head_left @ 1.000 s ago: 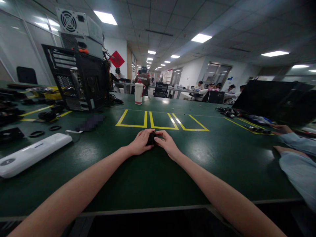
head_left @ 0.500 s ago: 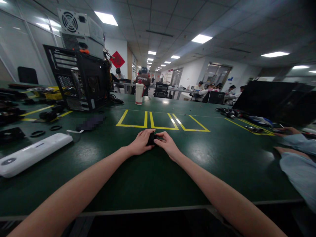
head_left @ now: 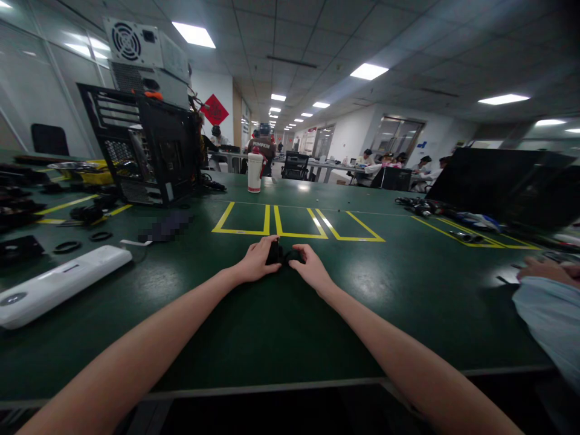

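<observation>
Near the middle of the green table (head_left: 281,332), my left hand (head_left: 256,261) is closed around a small black part (head_left: 273,252); its fingers cover much of it, and its exact kind is not clear. Close to its right, my right hand (head_left: 312,267) curls its thumb and fingers around a dark round piece (head_left: 292,257) that looks like a ring or cap. Too little of either part shows to tell whether they touch. Both hands stay low, just in front of the yellow tape outlines (head_left: 301,235).
An open black computer case (head_left: 158,151) with power supplies (head_left: 145,45) on top stands at left. A white elongated device (head_left: 67,284) and black rings (head_left: 67,246) lie nearer. A white cup (head_left: 255,172) stands behind. A co-worker's sleeve (head_left: 544,308) reaches in from the right.
My right hand has shifted slightly right and opened a little from the left one, showing a round dark piece in its fingers. The co-worker's hands at right have drawn together.
</observation>
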The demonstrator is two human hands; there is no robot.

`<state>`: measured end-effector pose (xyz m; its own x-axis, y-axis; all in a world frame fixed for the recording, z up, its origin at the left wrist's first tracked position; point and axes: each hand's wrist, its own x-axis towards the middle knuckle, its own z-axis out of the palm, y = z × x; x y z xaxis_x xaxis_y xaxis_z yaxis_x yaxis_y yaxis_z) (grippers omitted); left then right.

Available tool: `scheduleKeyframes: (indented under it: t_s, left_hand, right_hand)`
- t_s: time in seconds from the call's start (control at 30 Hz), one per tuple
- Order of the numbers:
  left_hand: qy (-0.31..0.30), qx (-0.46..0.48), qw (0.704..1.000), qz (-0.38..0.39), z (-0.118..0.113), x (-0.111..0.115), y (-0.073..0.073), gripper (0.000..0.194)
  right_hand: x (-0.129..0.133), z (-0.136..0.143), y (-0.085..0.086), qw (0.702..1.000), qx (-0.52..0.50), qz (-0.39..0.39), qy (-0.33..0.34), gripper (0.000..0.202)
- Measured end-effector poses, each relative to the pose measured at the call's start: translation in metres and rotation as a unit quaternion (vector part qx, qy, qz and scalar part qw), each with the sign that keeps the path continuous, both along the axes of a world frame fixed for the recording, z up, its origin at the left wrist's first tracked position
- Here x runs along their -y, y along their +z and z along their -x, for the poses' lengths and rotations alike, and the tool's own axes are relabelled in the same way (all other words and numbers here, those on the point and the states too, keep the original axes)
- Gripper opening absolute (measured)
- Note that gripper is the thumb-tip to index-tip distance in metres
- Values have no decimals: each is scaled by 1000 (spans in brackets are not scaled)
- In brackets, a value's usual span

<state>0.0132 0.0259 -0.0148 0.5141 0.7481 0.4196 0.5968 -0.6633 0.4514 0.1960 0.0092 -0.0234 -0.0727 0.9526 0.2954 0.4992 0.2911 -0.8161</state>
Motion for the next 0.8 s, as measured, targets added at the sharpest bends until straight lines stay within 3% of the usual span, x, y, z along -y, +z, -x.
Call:
scheduleKeyframes:
  t_s: [0.17, 0.33, 0.63, 0.8]
  left_hand:
    - [21, 29, 997, 66, 4, -6, -1, 65]
    - [23, 40, 996, 73, 4, -5, 1, 65]
    - [31, 59, 996, 63, 1, -7, -2, 66]
    - [32, 57, 993, 94, 0, 2, 3, 63]
  right_hand:
    - [8, -3, 8, 994, 106, -4, -2, 50]
    - [13, -3, 13, 985, 173, -7, 13, 55]
    - [7, -4, 10, 991, 133, -30, 12, 47]
    - [9, -3, 12, 992, 124, -30, 18, 49]
